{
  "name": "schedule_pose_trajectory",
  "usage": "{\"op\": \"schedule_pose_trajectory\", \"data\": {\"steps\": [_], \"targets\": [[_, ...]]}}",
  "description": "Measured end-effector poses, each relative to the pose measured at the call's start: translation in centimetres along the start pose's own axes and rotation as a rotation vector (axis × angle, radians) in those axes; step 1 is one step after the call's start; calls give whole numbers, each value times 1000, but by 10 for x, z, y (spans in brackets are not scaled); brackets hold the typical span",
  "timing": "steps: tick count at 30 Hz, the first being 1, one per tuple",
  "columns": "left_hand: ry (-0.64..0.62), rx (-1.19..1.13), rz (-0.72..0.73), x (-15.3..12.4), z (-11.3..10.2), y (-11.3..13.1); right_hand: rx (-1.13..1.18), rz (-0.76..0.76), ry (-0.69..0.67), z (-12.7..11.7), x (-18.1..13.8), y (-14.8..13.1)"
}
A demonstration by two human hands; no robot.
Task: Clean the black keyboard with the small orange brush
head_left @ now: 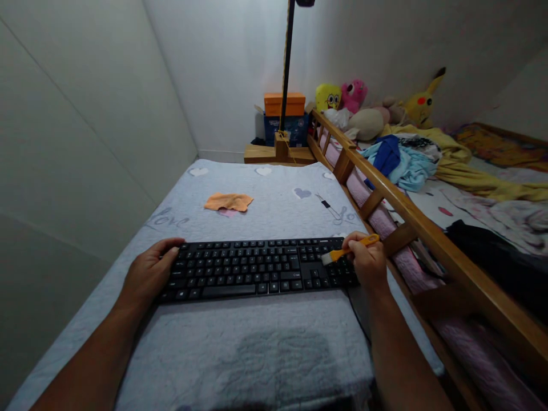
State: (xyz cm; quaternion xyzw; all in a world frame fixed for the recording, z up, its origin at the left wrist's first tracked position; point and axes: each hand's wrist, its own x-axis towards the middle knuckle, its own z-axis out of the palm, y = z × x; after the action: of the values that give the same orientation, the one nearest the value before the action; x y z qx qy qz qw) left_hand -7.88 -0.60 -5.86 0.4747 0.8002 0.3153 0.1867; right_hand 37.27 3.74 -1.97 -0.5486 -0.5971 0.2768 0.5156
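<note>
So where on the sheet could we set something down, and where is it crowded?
Bare sheet lies between the cloth and the tool, and on the near side of the keyboard, between the arms. It is crowded at the keyboard's right end: right hand, brush and rail. The left hand takes the other end.

Long rectangular plastic keyboard: black, pale key legends. At its 3 o'clock end, slim flat brush: yellow-orange handle, whitish bristles. Quilted fabric bedcover: pale blue-grey; white hearts, one grey-blue heart, grey "Love" lettering. Bearings from keyboard centre. 11 o'clock: crumpled cloth, orange, pink piece of fabric peeking out below. 12 o'clock: orange rectangular box above blue box. 2 o'clock: long wooden rail, warm brown.
</note>
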Motion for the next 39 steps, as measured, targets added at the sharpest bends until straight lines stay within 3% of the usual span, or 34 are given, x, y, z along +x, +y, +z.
{"op": "schedule_pose_trajectory", "data": {"steps": [3,15,35,39], "targets": [[-6,-12,4,0,1,-2,41,3,45,4,-1,3],[-1,2,21,1,-1,-3,-150,-175,-96,20,-2,2],[8,11,0,-1,0,1,-141,-126,-202,10,-6,-11],[6,21,12,0,0,-1,-39,-32,-206,8,-6,-6]]}}
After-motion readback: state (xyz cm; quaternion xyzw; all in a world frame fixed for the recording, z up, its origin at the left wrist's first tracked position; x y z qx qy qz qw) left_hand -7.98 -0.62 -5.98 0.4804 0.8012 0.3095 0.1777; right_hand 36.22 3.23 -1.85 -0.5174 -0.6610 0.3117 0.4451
